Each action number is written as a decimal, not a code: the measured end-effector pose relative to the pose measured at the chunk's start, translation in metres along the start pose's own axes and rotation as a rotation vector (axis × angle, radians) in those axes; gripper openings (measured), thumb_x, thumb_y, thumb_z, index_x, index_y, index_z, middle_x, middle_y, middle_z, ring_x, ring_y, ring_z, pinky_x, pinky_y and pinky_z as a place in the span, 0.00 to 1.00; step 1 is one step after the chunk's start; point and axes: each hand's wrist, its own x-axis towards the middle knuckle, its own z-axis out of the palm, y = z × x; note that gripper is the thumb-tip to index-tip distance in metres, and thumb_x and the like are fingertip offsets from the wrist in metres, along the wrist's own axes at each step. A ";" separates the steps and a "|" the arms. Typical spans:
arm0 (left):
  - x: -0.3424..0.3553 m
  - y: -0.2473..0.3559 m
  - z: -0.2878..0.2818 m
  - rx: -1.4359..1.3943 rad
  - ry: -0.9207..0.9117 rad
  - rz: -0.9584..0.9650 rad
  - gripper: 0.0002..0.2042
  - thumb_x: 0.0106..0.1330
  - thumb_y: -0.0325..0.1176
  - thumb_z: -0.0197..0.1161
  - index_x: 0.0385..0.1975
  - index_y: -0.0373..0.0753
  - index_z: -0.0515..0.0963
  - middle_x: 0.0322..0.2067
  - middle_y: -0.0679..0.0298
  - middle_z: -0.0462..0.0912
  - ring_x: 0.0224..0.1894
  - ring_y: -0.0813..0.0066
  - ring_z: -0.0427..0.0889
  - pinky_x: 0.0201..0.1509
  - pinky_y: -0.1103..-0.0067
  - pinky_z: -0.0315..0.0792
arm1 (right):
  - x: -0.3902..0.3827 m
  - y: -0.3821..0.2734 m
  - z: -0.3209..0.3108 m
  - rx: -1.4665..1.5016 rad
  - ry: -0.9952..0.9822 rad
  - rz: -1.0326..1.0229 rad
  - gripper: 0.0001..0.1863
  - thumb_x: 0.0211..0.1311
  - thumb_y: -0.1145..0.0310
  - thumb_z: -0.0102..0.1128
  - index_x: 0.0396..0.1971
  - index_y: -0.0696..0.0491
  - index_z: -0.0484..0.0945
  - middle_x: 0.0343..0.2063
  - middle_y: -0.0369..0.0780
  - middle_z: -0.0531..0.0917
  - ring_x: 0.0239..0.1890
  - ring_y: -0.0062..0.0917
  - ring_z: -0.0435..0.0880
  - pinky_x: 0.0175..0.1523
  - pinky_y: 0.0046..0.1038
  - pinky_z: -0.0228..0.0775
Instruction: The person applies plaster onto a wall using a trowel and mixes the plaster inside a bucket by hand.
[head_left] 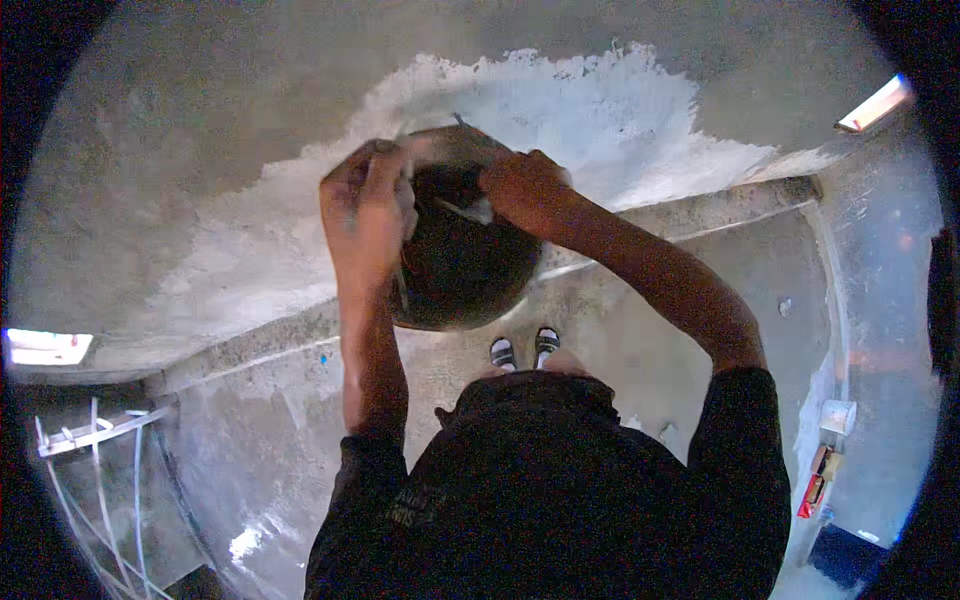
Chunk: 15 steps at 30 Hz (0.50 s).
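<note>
In front of the wall, a dark, round bucket-like vessel (470,270) hangs between my hands, with a pale smear (468,210) inside its upper part. My left hand (368,205) is closed at its upper left edge, fingers curled and a little blurred. At the upper right edge, my right hand (525,188) is closed in a fist; what it grips is hidden. Between the two fists stretches a blurred, grey-brown flat piece (455,147), perhaps a scraper blade; I cannot tell which hand it belongs to.
Behind the vessel, a wet-looking white patch (600,115) spreads over the rough grey wall (250,80). My sandalled feet (525,346) stand on the concrete floor (690,300). White pipes or a rack (110,440) stand lower left. A white tub (838,416) and a red box (815,490) sit at right.
</note>
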 end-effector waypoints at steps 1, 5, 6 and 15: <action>-0.002 0.004 0.000 0.011 0.007 0.017 0.09 0.55 0.33 0.51 0.15 0.37 0.71 0.11 0.72 0.64 0.12 0.87 0.59 0.13 0.86 0.51 | 0.003 0.005 0.020 0.152 0.158 -0.030 0.08 0.47 0.70 0.47 0.23 0.58 0.74 0.23 0.45 0.78 0.31 0.36 0.79 0.35 0.38 0.70; -0.002 0.008 -0.007 0.009 -0.047 0.060 0.10 0.54 0.33 0.52 0.15 0.36 0.70 0.12 0.72 0.64 0.13 0.87 0.59 0.14 0.87 0.51 | 0.017 0.014 0.082 0.176 0.470 -0.088 0.09 0.48 0.70 0.47 0.20 0.58 0.75 0.22 0.47 0.77 0.31 0.36 0.79 0.35 0.38 0.70; -0.002 0.010 -0.009 -0.001 -0.078 0.057 0.10 0.54 0.33 0.52 0.14 0.36 0.70 0.12 0.72 0.64 0.13 0.87 0.59 0.15 0.87 0.51 | 0.018 0.013 0.080 0.178 0.385 -0.057 0.09 0.48 0.70 0.47 0.19 0.58 0.75 0.21 0.47 0.78 0.29 0.36 0.79 0.35 0.39 0.70; 0.012 0.002 -0.004 0.011 0.013 0.131 0.11 0.53 0.34 0.54 0.14 0.35 0.71 0.12 0.73 0.64 0.16 0.87 0.59 0.20 0.86 0.52 | 0.009 -0.001 0.062 0.058 0.067 -0.157 0.09 0.47 0.69 0.47 0.19 0.55 0.77 0.21 0.45 0.78 0.27 0.36 0.79 0.33 0.35 0.72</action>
